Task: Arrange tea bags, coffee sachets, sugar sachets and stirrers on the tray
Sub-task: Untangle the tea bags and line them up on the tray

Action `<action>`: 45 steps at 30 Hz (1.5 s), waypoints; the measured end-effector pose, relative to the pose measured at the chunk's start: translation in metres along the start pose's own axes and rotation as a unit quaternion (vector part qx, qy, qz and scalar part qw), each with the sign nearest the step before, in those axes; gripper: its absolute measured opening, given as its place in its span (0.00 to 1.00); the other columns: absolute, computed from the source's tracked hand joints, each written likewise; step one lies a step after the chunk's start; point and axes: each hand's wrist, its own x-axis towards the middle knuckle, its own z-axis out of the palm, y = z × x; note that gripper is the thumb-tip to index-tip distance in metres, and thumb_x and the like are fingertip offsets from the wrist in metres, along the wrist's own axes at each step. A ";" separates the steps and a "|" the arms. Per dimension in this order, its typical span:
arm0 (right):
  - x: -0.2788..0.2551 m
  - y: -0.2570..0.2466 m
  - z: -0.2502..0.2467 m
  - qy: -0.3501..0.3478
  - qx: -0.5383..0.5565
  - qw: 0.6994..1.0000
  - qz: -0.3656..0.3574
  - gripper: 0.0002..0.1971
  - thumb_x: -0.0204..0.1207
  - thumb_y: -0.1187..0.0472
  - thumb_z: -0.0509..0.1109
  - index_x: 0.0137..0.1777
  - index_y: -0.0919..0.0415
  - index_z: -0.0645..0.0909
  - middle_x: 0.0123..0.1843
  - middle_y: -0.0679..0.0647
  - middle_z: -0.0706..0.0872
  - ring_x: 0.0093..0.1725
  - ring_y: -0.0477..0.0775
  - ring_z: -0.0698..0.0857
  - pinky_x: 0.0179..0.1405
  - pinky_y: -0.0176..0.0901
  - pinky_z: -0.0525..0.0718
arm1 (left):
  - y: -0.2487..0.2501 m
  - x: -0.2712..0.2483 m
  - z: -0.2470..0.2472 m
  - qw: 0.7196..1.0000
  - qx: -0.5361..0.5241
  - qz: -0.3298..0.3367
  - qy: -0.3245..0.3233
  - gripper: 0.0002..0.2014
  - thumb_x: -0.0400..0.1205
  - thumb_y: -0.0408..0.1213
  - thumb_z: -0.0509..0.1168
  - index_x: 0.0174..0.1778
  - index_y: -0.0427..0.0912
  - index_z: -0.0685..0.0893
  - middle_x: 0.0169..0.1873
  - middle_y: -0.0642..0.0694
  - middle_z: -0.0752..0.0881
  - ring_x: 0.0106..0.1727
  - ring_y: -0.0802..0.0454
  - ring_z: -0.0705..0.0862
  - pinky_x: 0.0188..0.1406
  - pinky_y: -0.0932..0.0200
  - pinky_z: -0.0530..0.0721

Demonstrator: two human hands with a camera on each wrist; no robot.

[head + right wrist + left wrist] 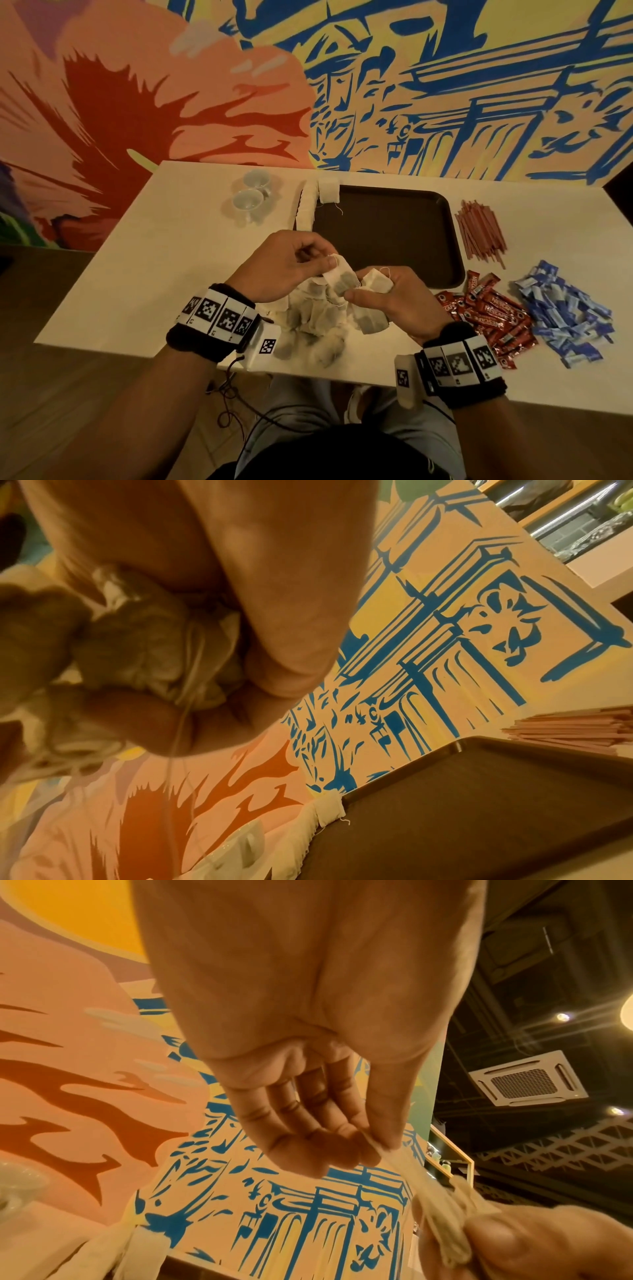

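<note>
You are sitting at a pale rectangular table (pixel 144 260) with both hands raised just above a loose heap of off-white paper tea bags (pixel 318 325) lying at the table's near edge. Your left hand (pixel 284 263) is pinching the top corner of one off-white tea bag (pixel 342 282) between thumb and forefinger, its other fingers curling loosely beneath. Your right hand (pixel 390 301) is closing around a crumpled bunch of tea bags (pixel 375 281), thumb and fingers wrapping them, while its fingertips are also touching the lower edge of the bag your left hand is holding. Thin strings are trailing from the bags. The two hands are nearly touching, directly over the heap.

The dark brown rectangular plastic tray (pixel 394 233) is lying just beyond your hands, towards the wall. A row of tea bags (pixel 310 205) is standing along its left rim and far left corner. To the tray's right a pile of thin pinkish-brown stirrers (pixel 479 233) is lying on the table. Red coffee sachets (pixel 489 311) and blue-and-white sugar sachets (pixel 561 311) are lying in heaps beside your right wrist. Two small white cups (pixel 253 192) are standing left of the tray.
</note>
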 end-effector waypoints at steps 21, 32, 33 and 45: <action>0.002 0.006 0.002 0.063 -0.088 0.994 0.003 0.06 0.78 0.52 0.79 0.49 0.52 0.91 0.42 0.49 0.93 0.42 0.50 0.92 0.49 0.58 0.91 | 0.015 0.017 -0.017 0.952 -0.221 -0.019 0.211 0.07 0.86 0.31 0.67 0.56 0.41 0.89 0.35 0.46 0.87 0.34 0.52 0.83 0.35 0.58 0.84; 0.023 0.003 0.000 0.051 -0.072 0.996 0.012 0.05 0.77 0.53 0.80 0.48 0.52 0.91 0.39 0.48 0.93 0.36 0.44 0.90 0.36 0.33 0.83 | -0.003 0.027 -0.024 0.995 0.071 0.009 -0.073 0.09 0.81 0.44 0.75 0.57 0.50 0.90 0.45 0.51 0.91 0.48 0.55 0.88 0.50 0.63 0.86; 0.026 0.003 0.000 0.045 -0.069 0.996 0.016 0.05 0.77 0.53 0.80 0.50 0.52 0.91 0.40 0.48 0.93 0.37 0.45 0.90 0.36 0.32 0.83 | -0.005 0.028 -0.024 0.994 0.066 0.007 -0.091 0.08 0.81 0.43 0.75 0.55 0.49 0.91 0.44 0.50 0.92 0.46 0.55 0.89 0.49 0.64 0.85; 0.056 0.010 -0.014 0.091 -0.037 0.995 0.034 0.08 0.78 0.57 0.79 0.56 0.52 0.91 0.49 0.49 0.94 0.48 0.48 0.92 0.50 0.40 0.89 | -0.021 0.099 -0.091 0.983 0.167 0.043 0.060 0.05 0.83 0.42 0.72 0.53 0.49 0.89 0.44 0.58 0.88 0.45 0.63 0.85 0.48 0.66 0.81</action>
